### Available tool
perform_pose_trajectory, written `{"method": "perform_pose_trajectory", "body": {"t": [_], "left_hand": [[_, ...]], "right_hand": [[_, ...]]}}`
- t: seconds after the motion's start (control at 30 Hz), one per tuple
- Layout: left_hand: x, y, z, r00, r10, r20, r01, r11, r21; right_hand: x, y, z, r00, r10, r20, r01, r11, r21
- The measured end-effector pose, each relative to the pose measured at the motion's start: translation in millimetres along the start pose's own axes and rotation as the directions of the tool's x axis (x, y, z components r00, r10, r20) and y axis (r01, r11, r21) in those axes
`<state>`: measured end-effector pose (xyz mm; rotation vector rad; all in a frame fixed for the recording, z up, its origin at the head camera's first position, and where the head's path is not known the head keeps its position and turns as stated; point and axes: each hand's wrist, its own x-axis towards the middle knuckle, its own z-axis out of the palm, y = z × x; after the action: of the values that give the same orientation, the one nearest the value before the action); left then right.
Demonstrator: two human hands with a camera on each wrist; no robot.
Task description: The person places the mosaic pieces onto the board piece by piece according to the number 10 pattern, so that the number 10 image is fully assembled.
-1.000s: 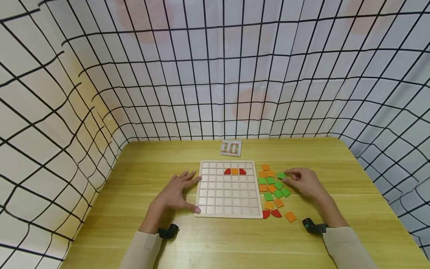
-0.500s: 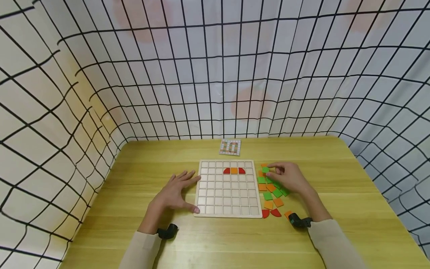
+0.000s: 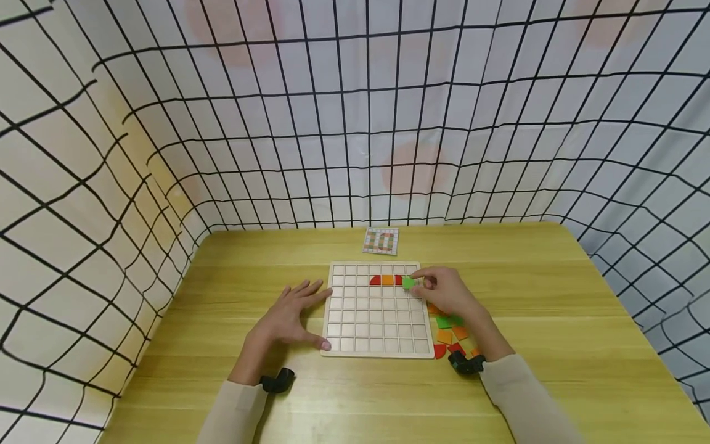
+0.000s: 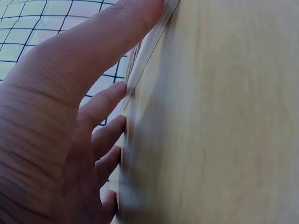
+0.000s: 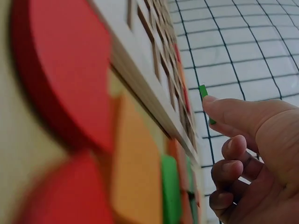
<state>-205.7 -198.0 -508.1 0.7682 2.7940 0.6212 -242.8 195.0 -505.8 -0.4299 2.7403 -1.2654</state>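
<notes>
A wooden grid board [image 3: 376, 327] lies on the table with two red quarter-round tiles [image 3: 375, 280] and an orange square tile [image 3: 387, 280] between them, in an upper row. My right hand [image 3: 446, 290] pinches a green square tile [image 3: 408, 282] between thumb and index finger, over the board's upper right. In the right wrist view the green tile [image 5: 203, 91] shows edge-on, held above the board. My left hand [image 3: 288, 317] rests spread at the board's left side, thumb and index finger at its edge. In the left wrist view its fingers [image 4: 108, 135] are straight on the tabletop.
Loose orange tiles [image 3: 445, 336], green tiles [image 3: 444, 322] and red quarter-round tiles [image 3: 439, 351] lie along the board's right side, partly under the right arm. A small printed pattern card [image 3: 380, 241] lies behind the board. Black-gridded white cloth [image 3: 310, 123] hangs around the table.
My right hand has carried the green square tile leftward from the loose pile to over the board's upper right. The left hand has stayed at the board's edge.
</notes>
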Motion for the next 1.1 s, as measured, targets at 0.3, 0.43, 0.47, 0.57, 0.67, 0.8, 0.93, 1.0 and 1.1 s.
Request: {"method": "perform_pose_trajectory", "body": {"t": [0.3,0.43,0.47,0.57,0.67,0.8,0.93,1.0,1.1], "left_hand": [[2.1,-0.7,-0.9,1.0,0.0,0.003,0.0,1.0,0.003],[2.2,-1.1,-0.5,1.0,0.001,0.004,-0.001,1.0,0.005],[2.0,-1.2,-0.4,1.0,0.0,0.004,0.0,1.0,0.006],[0.9,-0.9,-0.6,1.0,-0.004,0.009,0.004,1.0,0.007],[0.3,-1.0,-0.2,1.0,-0.005,0.006,0.005,1.0,0.006],[-0.2,-0.8,-0.3,1.0,-0.003,0.003,0.003,1.0,0.003],[-0.6,-0.5,-0.7,1.0,-0.001,0.007,0.001,1.0,-0.001],[-0.6,-0.3,-0.8,1.0,-0.001,0.007,0.001,1.0,0.0],[-0.7,0.3,-1.0,1.0,-0.003,0.005,0.003,1.0,0.0]], "right_hand": [[-1.3,-5.2,12.6,0.999,-0.006,0.043,0.006,1.0,-0.002],[-2.3,-6.6,14.1,0.999,0.022,0.039,-0.021,1.0,-0.023],[-2.3,-7.0,14.5,0.999,0.027,0.041,-0.026,0.999,-0.027],[-1.5,-7.5,16.1,0.999,0.03,0.045,-0.028,0.999,-0.04],[-0.2,-6.7,17.6,0.999,0.013,0.036,-0.012,0.999,-0.049],[-0.4,-5.3,18.6,1.0,0.0,0.025,0.001,0.998,-0.058],[-1.0,-5.6,18.4,1.0,0.008,0.024,-0.006,0.999,-0.052],[-1.2,-6.2,17.3,1.0,0.015,0.023,-0.014,0.999,-0.043],[-2.3,-6.8,14.4,1.0,0.026,0.018,-0.025,1.0,-0.014]]}}
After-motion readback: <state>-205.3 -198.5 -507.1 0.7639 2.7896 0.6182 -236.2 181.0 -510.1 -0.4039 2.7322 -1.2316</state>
